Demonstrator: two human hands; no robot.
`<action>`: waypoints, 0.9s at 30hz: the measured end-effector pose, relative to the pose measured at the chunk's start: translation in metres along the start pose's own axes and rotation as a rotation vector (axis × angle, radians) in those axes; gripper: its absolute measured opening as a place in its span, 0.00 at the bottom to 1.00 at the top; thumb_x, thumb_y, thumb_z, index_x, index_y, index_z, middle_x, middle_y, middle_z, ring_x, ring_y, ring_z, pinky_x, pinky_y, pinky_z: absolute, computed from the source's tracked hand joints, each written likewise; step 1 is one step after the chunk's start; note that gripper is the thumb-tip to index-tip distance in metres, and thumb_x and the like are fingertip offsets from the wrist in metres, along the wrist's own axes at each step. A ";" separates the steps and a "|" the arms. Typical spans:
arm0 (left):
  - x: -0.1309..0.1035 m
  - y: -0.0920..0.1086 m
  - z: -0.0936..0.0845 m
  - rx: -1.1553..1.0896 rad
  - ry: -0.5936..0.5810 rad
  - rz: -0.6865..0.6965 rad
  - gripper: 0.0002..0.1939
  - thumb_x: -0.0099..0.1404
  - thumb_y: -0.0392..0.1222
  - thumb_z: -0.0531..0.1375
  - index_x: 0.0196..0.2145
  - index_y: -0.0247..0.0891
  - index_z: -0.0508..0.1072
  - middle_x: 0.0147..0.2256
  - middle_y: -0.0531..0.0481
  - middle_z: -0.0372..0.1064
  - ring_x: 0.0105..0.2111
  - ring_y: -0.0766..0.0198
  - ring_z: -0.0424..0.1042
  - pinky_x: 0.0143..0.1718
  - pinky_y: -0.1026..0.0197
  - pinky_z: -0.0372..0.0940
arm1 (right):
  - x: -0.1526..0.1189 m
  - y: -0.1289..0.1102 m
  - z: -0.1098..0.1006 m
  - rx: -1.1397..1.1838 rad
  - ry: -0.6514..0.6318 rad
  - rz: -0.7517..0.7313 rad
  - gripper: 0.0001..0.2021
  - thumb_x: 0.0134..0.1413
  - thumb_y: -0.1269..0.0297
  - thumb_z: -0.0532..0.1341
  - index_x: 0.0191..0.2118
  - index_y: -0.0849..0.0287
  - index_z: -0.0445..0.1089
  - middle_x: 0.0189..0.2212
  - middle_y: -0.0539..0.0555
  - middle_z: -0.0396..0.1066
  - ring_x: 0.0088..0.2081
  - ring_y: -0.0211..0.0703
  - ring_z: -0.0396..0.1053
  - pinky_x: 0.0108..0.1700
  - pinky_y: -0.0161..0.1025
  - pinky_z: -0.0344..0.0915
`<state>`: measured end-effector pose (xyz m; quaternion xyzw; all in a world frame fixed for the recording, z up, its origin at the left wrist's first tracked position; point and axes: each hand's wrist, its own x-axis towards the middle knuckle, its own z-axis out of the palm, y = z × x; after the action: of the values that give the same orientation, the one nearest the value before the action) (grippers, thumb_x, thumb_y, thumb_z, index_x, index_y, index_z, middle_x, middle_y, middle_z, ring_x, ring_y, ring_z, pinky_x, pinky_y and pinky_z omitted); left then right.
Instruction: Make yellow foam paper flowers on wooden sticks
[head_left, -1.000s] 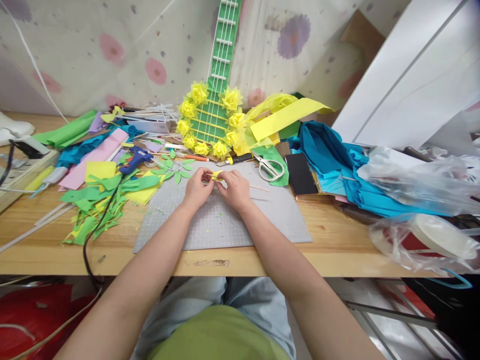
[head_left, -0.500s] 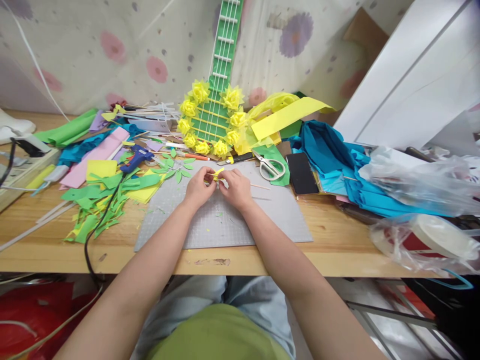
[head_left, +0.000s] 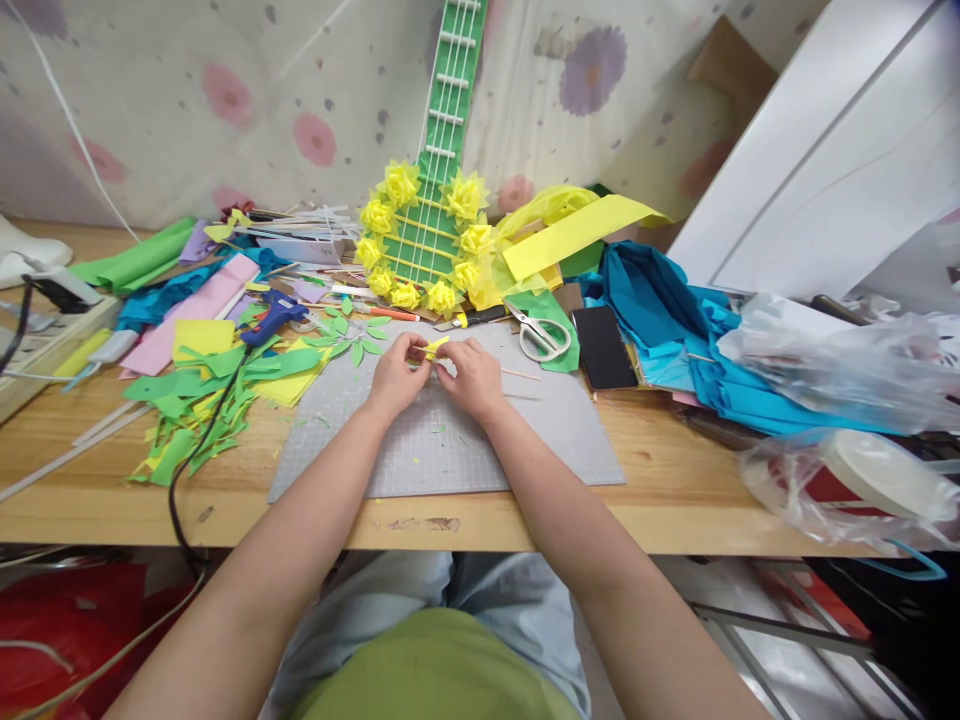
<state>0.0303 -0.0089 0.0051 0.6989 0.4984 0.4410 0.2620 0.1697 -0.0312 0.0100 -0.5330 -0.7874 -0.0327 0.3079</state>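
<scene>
Between my two hands, above the grey cutting mat (head_left: 435, 455), is a small yellow paper piece (head_left: 436, 347). My left hand (head_left: 401, 373) pinches its left side, and my right hand (head_left: 472, 377) has its fingertips closed on the right side. Part of the piece is hidden by the fingers. Behind the hands stands a green guitar-shaped craft (head_left: 427, 240) ringed with yellow paper flowers (head_left: 401, 184). Green paper leaves (head_left: 357, 350) lie beyond my left hand. Thin sticks (head_left: 521, 375) rest on the mat right of my right hand.
A blue glue gun (head_left: 274, 318) and green and yellow scraps (head_left: 187, 430) lie at left, with a black cord (head_left: 174, 490) over the table edge. To the right are scissors (head_left: 544, 338), a phone (head_left: 604, 348), blue paper (head_left: 652, 300) and a plastic-wrapped roll (head_left: 862, 480).
The yellow piece has turned slightly between my fingertips. Both hands stay in nearly the same place.
</scene>
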 end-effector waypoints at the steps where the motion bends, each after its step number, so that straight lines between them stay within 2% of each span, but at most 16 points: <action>1: 0.000 0.001 0.000 0.005 -0.003 -0.003 0.11 0.51 0.36 0.56 0.35 0.40 0.63 0.34 0.53 0.67 0.33 0.68 0.68 0.31 0.65 0.64 | 0.000 0.000 0.000 -0.001 -0.003 0.003 0.06 0.53 0.65 0.54 0.37 0.55 0.66 0.35 0.52 0.71 0.40 0.44 0.62 0.38 0.38 0.57; 10: -0.001 0.002 -0.001 -0.012 -0.017 -0.018 0.11 0.51 0.35 0.56 0.35 0.40 0.62 0.36 0.52 0.67 0.33 0.68 0.69 0.30 0.66 0.65 | 0.000 -0.006 -0.002 0.010 -0.011 0.005 0.06 0.52 0.67 0.55 0.37 0.55 0.66 0.36 0.52 0.71 0.40 0.44 0.62 0.38 0.39 0.57; 15: -0.001 0.003 -0.001 -0.002 -0.023 -0.017 0.11 0.51 0.36 0.56 0.35 0.40 0.62 0.33 0.52 0.68 0.33 0.67 0.68 0.29 0.66 0.64 | 0.000 -0.004 0.000 -0.015 0.015 0.016 0.06 0.51 0.68 0.55 0.36 0.55 0.66 0.35 0.51 0.71 0.39 0.44 0.62 0.36 0.38 0.57; 20: -0.001 0.005 -0.002 0.090 -0.037 0.016 0.11 0.51 0.35 0.56 0.35 0.41 0.63 0.32 0.53 0.68 0.32 0.67 0.69 0.33 0.64 0.64 | 0.001 -0.005 0.002 -0.031 0.010 0.023 0.08 0.52 0.69 0.52 0.37 0.55 0.65 0.34 0.52 0.71 0.39 0.44 0.62 0.35 0.38 0.55; 27: -0.001 0.006 -0.007 0.243 -0.050 0.052 0.14 0.51 0.34 0.55 0.37 0.43 0.64 0.35 0.53 0.69 0.33 0.64 0.69 0.32 0.63 0.62 | 0.001 -0.002 0.002 -0.086 -0.031 -0.009 0.09 0.53 0.69 0.51 0.38 0.55 0.66 0.35 0.53 0.70 0.38 0.44 0.62 0.34 0.37 0.54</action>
<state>0.0267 -0.0127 0.0127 0.7490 0.5232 0.3664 0.1761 0.1671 -0.0303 0.0096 -0.5426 -0.7924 -0.0598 0.2722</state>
